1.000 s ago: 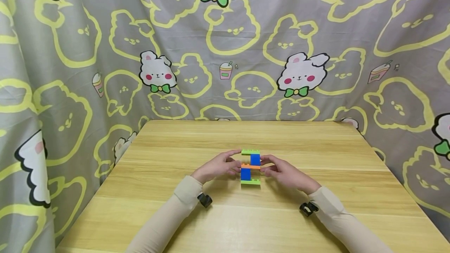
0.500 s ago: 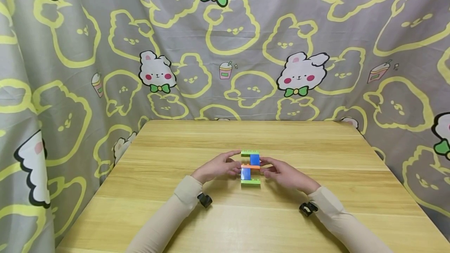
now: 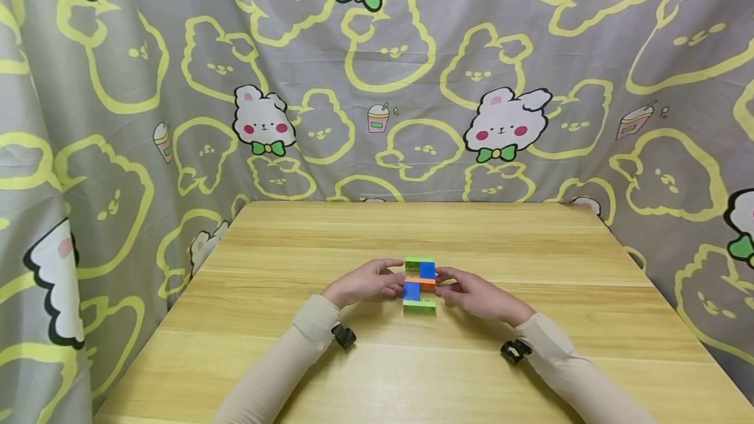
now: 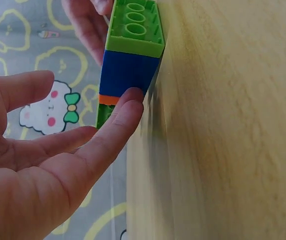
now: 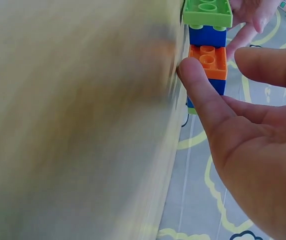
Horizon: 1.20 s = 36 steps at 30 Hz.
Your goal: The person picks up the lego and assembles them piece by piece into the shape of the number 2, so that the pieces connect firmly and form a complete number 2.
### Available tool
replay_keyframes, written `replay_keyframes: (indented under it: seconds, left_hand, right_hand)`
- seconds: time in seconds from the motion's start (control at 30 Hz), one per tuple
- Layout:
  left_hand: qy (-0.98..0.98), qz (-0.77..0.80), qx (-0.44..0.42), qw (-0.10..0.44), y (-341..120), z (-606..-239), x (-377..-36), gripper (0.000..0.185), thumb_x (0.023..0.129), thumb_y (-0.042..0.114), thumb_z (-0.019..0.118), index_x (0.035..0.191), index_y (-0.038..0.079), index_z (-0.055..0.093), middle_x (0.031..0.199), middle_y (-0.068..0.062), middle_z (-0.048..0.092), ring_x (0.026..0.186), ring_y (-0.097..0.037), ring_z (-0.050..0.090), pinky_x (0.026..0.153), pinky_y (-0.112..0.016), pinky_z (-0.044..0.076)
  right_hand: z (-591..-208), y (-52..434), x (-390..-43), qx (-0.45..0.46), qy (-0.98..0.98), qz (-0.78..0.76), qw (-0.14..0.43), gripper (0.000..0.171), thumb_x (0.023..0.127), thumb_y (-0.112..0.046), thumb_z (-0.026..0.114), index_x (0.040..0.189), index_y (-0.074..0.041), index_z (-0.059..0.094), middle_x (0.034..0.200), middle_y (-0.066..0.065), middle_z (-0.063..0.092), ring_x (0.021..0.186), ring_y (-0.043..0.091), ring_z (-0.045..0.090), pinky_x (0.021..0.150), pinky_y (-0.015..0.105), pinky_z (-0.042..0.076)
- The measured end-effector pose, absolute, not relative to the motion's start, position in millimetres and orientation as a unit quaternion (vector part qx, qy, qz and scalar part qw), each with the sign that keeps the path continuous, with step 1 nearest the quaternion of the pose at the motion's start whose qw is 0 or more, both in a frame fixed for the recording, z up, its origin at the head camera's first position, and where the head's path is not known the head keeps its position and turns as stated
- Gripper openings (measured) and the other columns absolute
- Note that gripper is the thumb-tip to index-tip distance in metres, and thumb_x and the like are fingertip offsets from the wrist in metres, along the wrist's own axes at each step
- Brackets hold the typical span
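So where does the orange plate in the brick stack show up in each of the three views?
Head: the orange plate is at centre, mid-stack, between the two hands.
Left wrist: a thin orange strip left of centre, under the blue brick.
Right wrist: upper right, studs showing, beside a right fingertip.
Shared landmark: the green plate at the stack's end.

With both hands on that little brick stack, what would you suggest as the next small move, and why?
Probably press the stack together from both sides. The left hand and right hand flank it with fingertips at the orange plate, and the blue bricks sit offset above and below it, so a firm squeeze would likely seat them.
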<state>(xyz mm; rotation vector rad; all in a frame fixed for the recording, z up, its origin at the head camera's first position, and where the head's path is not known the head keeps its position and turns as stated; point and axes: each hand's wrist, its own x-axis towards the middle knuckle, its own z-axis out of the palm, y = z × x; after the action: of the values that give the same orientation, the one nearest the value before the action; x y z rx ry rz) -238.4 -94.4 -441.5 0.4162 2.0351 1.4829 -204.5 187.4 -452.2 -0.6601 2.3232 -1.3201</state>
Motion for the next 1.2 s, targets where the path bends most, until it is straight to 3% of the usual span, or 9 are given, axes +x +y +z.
replay_keyframes:
  seconds: [0.5, 1.07, 1.2]
  left_hand:
    - [0.761, 0.557, 0.15, 0.297, -95, -443, -239, 0.064, 0.106, 0.031, 0.059, 0.155, -0.002, 0.036, 0.132, -0.019, 0.063, 0.116, -0.023, 0.066, 0.102, -0.039, 0.053]
    - [0.802, 0.512, 0.153, 0.268, -97, -433, -233, 0.066, 0.104, 0.037, 0.06, 0.153, -0.003, 0.039, 0.128, -0.017, 0.065, 0.111, -0.025, 0.067, 0.099, -0.04, 0.055]
    - [0.819, 0.489, 0.158, 0.254, -98, -429, -232, 0.066, 0.105, 0.039, 0.058, 0.153, -0.001, 0.04, 0.133, -0.018, 0.063, 0.116, -0.028, 0.065, 0.102, -0.044, 0.052]
  right_hand:
    - [-450, 186, -206, -0.242, 0.842, -0.442, 0.189, 0.048, 0.109, -0.013, 0.049, 0.153, 0.004, 0.038, 0.145, 0.021, 0.055, 0.131, 0.038, 0.056, 0.104, 0.049, 0.05]
    - [-451, 191, -208, -0.258, 0.835, -0.446, 0.194, 0.047, 0.109, -0.016, 0.049, 0.151, 0.003, 0.042, 0.15, 0.024, 0.05, 0.133, 0.039, 0.055, 0.1, 0.042, 0.054]
    - [-449, 195, -206, -0.249, 0.839, -0.445, 0.192, 0.049, 0.11, -0.023, 0.049, 0.152, 0.0, 0.042, 0.152, 0.022, 0.048, 0.134, 0.039, 0.054, 0.102, 0.043, 0.053]
